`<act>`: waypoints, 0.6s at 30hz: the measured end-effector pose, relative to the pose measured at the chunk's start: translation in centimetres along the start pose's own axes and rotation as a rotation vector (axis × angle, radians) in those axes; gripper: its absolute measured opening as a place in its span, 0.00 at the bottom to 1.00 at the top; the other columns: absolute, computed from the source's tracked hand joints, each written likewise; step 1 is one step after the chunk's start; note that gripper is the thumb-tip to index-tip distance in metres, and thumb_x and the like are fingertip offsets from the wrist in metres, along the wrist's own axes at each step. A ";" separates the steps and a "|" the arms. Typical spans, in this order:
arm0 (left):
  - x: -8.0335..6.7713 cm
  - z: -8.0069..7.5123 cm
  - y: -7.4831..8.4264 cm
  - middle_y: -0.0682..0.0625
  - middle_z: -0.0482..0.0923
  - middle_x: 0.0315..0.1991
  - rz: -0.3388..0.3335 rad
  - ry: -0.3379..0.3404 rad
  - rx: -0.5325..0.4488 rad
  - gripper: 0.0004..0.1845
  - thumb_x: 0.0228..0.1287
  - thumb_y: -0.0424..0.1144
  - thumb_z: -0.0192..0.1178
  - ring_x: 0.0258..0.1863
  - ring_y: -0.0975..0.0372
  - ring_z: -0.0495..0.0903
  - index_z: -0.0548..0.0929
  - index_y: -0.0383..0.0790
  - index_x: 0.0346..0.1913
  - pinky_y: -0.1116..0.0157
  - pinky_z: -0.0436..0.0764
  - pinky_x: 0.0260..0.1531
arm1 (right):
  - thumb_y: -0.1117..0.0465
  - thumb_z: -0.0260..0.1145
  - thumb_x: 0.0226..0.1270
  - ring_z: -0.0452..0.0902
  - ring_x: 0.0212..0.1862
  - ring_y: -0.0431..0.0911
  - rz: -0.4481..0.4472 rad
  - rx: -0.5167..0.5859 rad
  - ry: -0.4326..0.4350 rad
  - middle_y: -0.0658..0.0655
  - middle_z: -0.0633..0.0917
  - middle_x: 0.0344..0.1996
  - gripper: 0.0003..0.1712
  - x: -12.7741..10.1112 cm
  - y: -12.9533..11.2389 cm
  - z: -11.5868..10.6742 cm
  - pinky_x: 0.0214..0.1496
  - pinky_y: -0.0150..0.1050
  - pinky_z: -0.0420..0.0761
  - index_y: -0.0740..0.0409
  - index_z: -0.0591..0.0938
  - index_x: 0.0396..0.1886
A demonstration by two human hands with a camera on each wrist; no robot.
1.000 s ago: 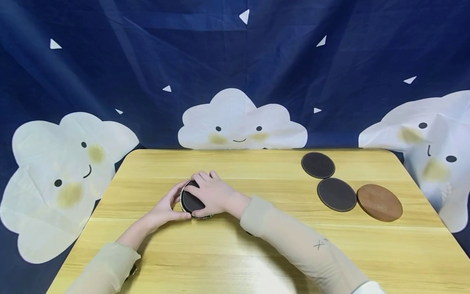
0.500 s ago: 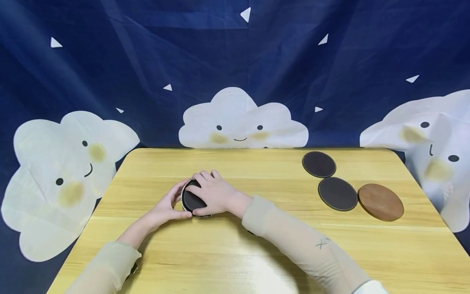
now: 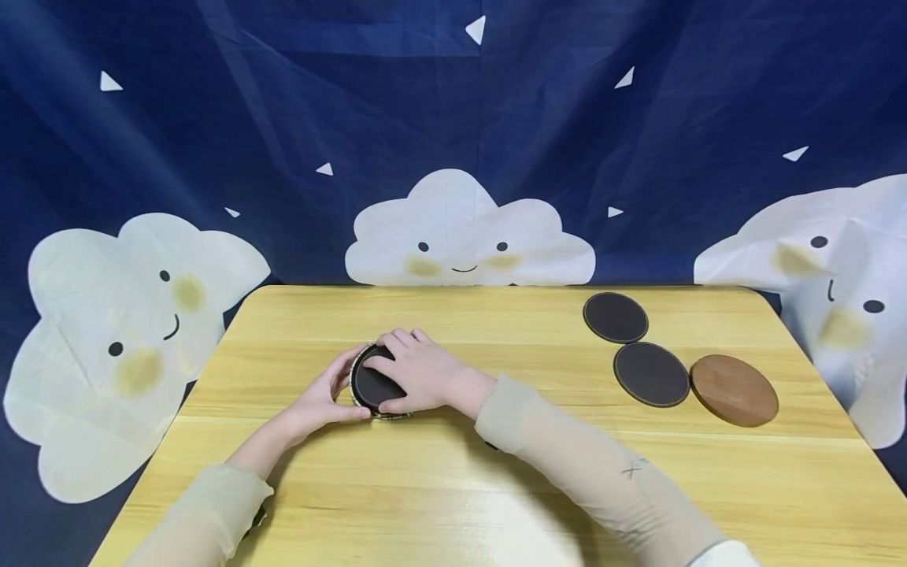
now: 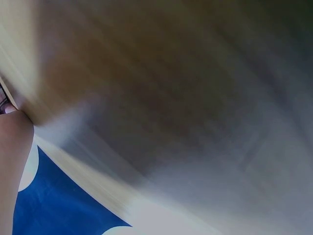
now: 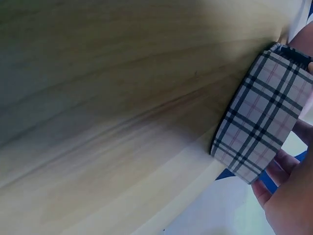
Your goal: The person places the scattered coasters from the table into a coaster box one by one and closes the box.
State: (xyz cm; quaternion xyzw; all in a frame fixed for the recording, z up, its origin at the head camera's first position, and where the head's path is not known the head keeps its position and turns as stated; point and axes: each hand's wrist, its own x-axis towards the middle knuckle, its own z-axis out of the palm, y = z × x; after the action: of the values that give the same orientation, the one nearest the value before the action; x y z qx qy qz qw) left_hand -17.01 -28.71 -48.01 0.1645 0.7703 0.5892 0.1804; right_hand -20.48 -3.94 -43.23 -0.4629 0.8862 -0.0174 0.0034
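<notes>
In the head view my left hand [image 3: 319, 402] holds a round coaster holder [image 5: 261, 117] from the left, thumb along the near side and fingers round the far side. The holder's plaid wall fills the right part of the right wrist view; it stands on the table. A dark round coaster [image 3: 372, 386] with pale stitching lies in its top. My right hand [image 3: 425, 370] rests over the right part of that coaster, fingers spread and thumb near the front rim, hiding part of it. In the left wrist view, only a strip of skin and blurred wood show clearly.
At the right back of the wooden table [image 3: 439, 480] lie two dark round coasters, a far one [image 3: 615, 317] and a nearer one [image 3: 650, 375]. A thicker brown disc [image 3: 733, 390] touches the nearer one. A blue cloud-patterned curtain [image 3: 397, 102] hangs behind.
My right hand has shifted slightly to the right, and a little more of the dark coaster shows. My left hand and the holder stay in place.
</notes>
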 end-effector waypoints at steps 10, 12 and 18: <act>0.1 0.0 -0.1 0.33 0.57 0.82 0.011 0.004 -0.008 0.59 0.58 0.30 0.79 0.68 0.83 0.68 0.52 0.41 0.86 0.85 0.62 0.66 | 0.30 0.64 0.72 0.61 0.78 0.50 0.034 0.002 0.009 0.56 0.68 0.76 0.42 -1.4 2.0 -1.0 0.77 0.49 0.67 0.39 0.69 0.79; 0.1 0.0 -0.2 0.32 0.57 0.82 0.013 0.007 -0.010 0.59 0.57 0.30 0.79 0.68 0.83 0.68 0.52 0.41 0.86 0.86 0.62 0.66 | 0.31 0.64 0.72 0.60 0.78 0.51 0.044 0.009 0.009 0.57 0.68 0.77 0.42 -1.8 2.5 -1.2 0.78 0.50 0.67 0.40 0.68 0.80; 0.1 0.1 -0.3 0.31 0.60 0.80 0.020 0.017 -0.006 0.59 0.56 0.29 0.80 0.67 0.83 0.69 0.54 0.40 0.85 0.86 0.62 0.66 | 0.34 0.63 0.75 0.60 0.79 0.53 0.081 0.033 0.010 0.59 0.67 0.77 0.40 -2.9 4.3 -1.5 0.79 0.52 0.65 0.42 0.68 0.80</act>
State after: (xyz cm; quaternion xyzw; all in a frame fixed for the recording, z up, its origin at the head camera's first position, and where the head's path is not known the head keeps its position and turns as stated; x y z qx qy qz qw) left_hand -17.04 -28.61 -48.31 0.1666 0.7682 0.5947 0.1687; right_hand -22.34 0.96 -41.90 -0.4262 0.9039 -0.0343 0.0075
